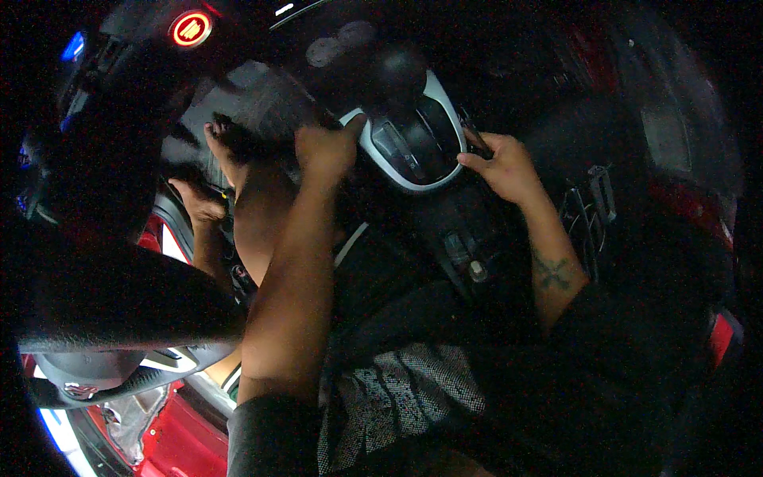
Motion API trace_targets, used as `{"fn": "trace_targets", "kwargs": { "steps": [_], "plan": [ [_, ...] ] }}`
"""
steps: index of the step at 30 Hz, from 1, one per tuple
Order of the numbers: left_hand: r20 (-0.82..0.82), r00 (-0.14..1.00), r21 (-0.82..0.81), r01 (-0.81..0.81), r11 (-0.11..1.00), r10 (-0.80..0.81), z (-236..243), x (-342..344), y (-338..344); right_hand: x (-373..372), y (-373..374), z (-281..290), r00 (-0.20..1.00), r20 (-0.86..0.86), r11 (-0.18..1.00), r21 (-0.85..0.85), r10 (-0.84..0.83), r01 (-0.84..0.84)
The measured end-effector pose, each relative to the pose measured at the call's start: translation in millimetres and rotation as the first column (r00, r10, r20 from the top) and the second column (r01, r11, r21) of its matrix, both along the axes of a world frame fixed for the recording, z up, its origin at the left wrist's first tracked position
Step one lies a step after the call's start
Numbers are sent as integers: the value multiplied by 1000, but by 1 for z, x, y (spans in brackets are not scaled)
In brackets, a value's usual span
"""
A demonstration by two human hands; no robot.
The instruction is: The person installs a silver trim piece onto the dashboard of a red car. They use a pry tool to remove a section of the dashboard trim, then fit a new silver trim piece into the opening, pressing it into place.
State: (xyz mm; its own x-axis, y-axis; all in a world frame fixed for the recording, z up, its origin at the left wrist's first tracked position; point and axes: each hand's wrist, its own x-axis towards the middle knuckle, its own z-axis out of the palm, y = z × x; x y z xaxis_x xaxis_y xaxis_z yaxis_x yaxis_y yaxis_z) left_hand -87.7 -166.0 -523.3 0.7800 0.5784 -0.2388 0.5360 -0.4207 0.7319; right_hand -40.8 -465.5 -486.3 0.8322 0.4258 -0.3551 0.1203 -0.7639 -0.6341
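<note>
A silver-edged gear-shift trim panel (433,185) surrounds the dark shift area of a car's centre console, with a rounded black gear knob (401,73) at its far end. My left hand (328,151) is closed at the panel's far left edge, thumb by the silver border; its other fingers are mostly hidden in shadow. On the opposite side, my right hand (509,165) pinches the right edge, with its thumb at the silver border and its fingers behind. A thin dark strip shows between that thumb and fingers; whether it is part of the panel is unclear.
A round red-lit button (191,29) glows at upper left. My bare feet (200,203) rest in the left footwell. Behind the panel lies a small console control (477,270). Metal pieces (602,195) lie at right. A red door sill (179,433) shows at lower left.
</note>
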Motion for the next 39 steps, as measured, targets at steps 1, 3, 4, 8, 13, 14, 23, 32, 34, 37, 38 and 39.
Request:
{"fn": "trace_targets", "kwargs": {
  "steps": [1, 3, 4, 8, 13, 14, 23, 32, 34, 37, 38, 39],
  "plan": [
    [73, 997, 121, 30, 992, -39, 4, -3, -3, 0, 1, 3, 1000, -29, 1000, -20, 2, -2],
    [197, 961, 221, 148, 964, -192, 12, -1, -8, -2, -6, -14, 999, 4, 990, 140, -34, 33],
    [253, 923, 206, 240, 949, -288, 16, 1, -8, -2, -11, -22, 998, 20, 975, 218, -52, 46],
    [493, 820, -4, 336, 942, -290, 37, 4, -34, -1, -6, -12, 999, -17, 993, 112, -35, 37],
    [495, 839, -396, 451, 800, -228, 62, 13, -41, -1, -4, -11, 999, 37, 993, 121, -18, 14],
    [475, 846, -405, 456, 793, -244, 63, 13, -38, -2, -4, -10, 999, 3, 989, 141, -39, 38],
    [480, 847, -422, 452, 786, -230, 74, 8, -43, -6, 0, 4, 994, -65, 984, 146, -92, 101],
    [384, 890, -429, 409, 806, -247, 78, 3, -40, -10, -3, 7, 996, -59, 978, 193, -70, 80],
    [298, 917, -242, 343, 908, -267, 69, -8, -39, -9, -4, 11, 999, 17, 991, 129, -46, 43],
    [138, 890, 185, 409, 894, -435, 50, -13, -33, -11, 4, 23, 907, 407, 993, 82, -110, 84],
    [64, 873, 339, 437, 833, -484, 47, -15, -33, -8, 5, 28, 907, 405, 993, 64, -113, 95],
    [78, 873, 358, 427, 830, -482, 43, -15, -37, -3, 7, 37, 908, 404, 993, 46, -116, 106]
  ]
}}
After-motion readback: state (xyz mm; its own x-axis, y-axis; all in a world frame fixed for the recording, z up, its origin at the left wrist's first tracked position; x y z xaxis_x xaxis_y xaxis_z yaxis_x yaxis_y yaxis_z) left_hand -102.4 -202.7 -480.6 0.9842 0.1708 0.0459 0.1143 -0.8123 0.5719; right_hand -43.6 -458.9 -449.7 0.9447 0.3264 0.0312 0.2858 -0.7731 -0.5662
